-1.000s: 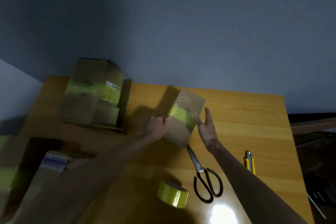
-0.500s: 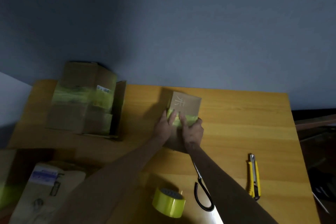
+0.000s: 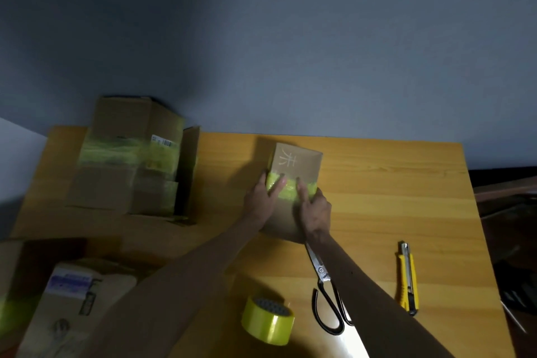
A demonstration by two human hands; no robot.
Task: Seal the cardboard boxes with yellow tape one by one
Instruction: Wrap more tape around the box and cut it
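Note:
A small cardboard box (image 3: 302,163) with a pale printed character lies at the middle of the wooden table (image 3: 392,197). A band of yellow tape (image 3: 289,188) crosses its top. My left hand (image 3: 261,200) lies on the box's left side, fingers flat on the tape. My right hand (image 3: 315,209) presses on the tape from the right, index finger stretched out. Both hands rest on the box rather than gripping it. A roll of yellow tape (image 3: 268,318) stands near the table's front edge.
Black-handled scissors (image 3: 327,296) lie beside my right forearm, and a yellow utility knife (image 3: 408,279) lies further right. A larger taped cardboard box (image 3: 128,160) stands at the back left. More cardboard boxes (image 3: 66,308) sit at the lower left.
My right hand moved from beside the box onto its taped top. The left hand shifted from the box's side onto the tape. The box has turned more upright in view.

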